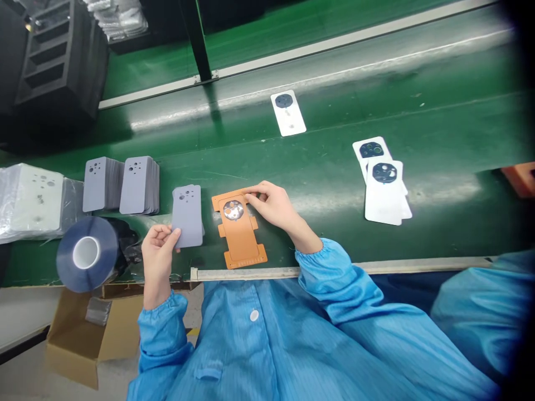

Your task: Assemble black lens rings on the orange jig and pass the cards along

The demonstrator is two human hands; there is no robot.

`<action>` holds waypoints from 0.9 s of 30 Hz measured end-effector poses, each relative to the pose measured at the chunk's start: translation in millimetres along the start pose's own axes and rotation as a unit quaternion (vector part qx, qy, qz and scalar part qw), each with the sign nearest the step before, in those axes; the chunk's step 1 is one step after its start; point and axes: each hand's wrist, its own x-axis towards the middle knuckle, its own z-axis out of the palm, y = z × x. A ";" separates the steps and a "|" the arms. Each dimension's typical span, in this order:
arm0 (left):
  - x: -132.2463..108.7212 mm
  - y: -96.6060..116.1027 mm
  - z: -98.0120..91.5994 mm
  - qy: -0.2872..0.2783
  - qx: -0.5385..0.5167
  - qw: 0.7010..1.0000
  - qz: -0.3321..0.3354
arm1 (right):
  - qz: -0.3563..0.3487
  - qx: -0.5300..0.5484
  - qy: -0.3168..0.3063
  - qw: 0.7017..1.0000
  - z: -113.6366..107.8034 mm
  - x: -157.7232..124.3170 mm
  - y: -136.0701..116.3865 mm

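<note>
My left hand (161, 248) pinches the lower left edge of a few grey phone back panels (187, 217), which lie nearly flush with camera holes at the top. To their right, an orange jig (241, 239) with side tabs lies on the green bench; a round camera plate (233, 210) shows near its top. My right hand (270, 203) has thumb and forefinger together at the jig's upper right corner. Whether those fingertips grip the jig or some small thing there is hidden.
Two stacks of grey panels (136, 186) stand at the left, beside plastic-wrapped white panels (39, 200) and a roll of film (87, 253). White panels with dark camera plates (382, 195) lie at the right, another white panel (289, 114) farther back. A cardboard box (94, 340) sits below.
</note>
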 end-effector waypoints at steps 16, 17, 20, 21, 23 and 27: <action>-61.9 -28.7 80.9 -0.107 0.205 0.939 0.256 | -0.058 0.207 -0.138 0.967 6.1 -7.1 -23.0; -62.3 -29.2 79.8 -0.110 0.218 0.928 0.280 | -0.067 0.186 -0.141 0.970 6.5 -7.5 -22.1; -64.6 -30.6 78.0 -0.109 0.250 0.905 0.327 | -0.103 0.103 -0.137 0.980 6.5 -8.0 -19.1; -65.6 -31.1 78.0 -0.111 0.261 0.899 0.333 | -0.116 0.073 -0.130 0.982 6.3 -7.9 -17.7; -67.5 -31.8 78.3 -0.120 0.286 0.886 0.346 | -0.142 0.018 -0.111 0.983 6.4 -7.2 -13.6; -70.8 -29.6 81.7 -0.164 0.327 0.852 0.374 | -0.174 -0.069 -0.079 0.979 10.5 -5.0 -2.3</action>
